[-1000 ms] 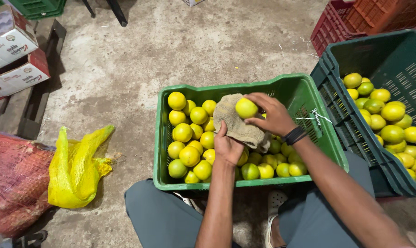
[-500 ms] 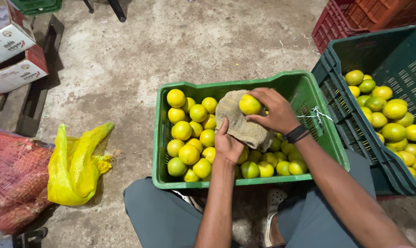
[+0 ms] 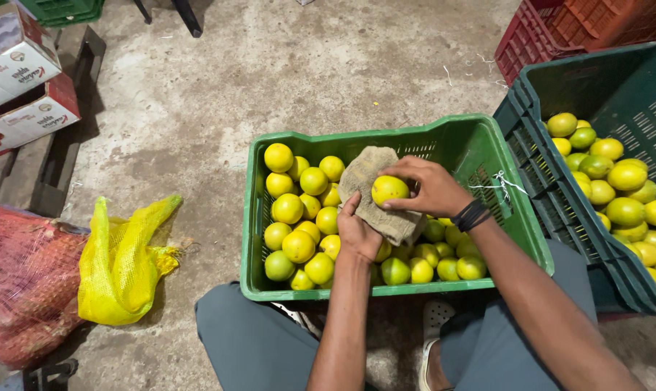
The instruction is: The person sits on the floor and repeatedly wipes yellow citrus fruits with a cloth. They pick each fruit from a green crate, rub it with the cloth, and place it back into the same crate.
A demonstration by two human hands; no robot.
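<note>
Over the green crate, 1 firm, smooth, probably slippery fruit is pinched by the right hand against a soft cloth gripped by the left hand.

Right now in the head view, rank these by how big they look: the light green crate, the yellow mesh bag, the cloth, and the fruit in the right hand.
1. light green crate
2. yellow mesh bag
3. cloth
4. fruit, pinched by the right hand; the left hand holds the cloth.
</note>
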